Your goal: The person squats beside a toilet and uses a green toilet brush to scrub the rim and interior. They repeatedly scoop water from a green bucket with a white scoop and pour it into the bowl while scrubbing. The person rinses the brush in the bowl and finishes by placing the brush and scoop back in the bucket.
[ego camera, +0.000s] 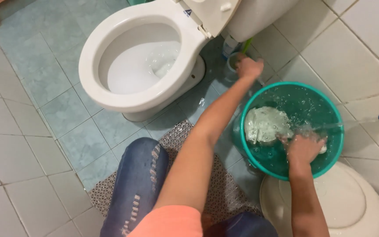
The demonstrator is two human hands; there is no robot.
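right hand (pixel 302 148) in teal basin (pixel 335 147), cloth (pixel 265 124)

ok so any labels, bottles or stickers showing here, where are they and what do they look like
sticker: small blue and white mark on the white toilet seat near its hinge.
bottle: clear plastic with a pale label, on the floor behind the toilet base, just above the left hand; partly hidden.
No signs or screens.

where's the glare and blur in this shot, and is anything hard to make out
Head view: even, soft light with faint shadows; glare sparkles on the water in the teal basin and on the toilet bowl; the right hand is smeared by splashing water, so its grip is unclear; the left hand is slightly motion-blurred near a small container.
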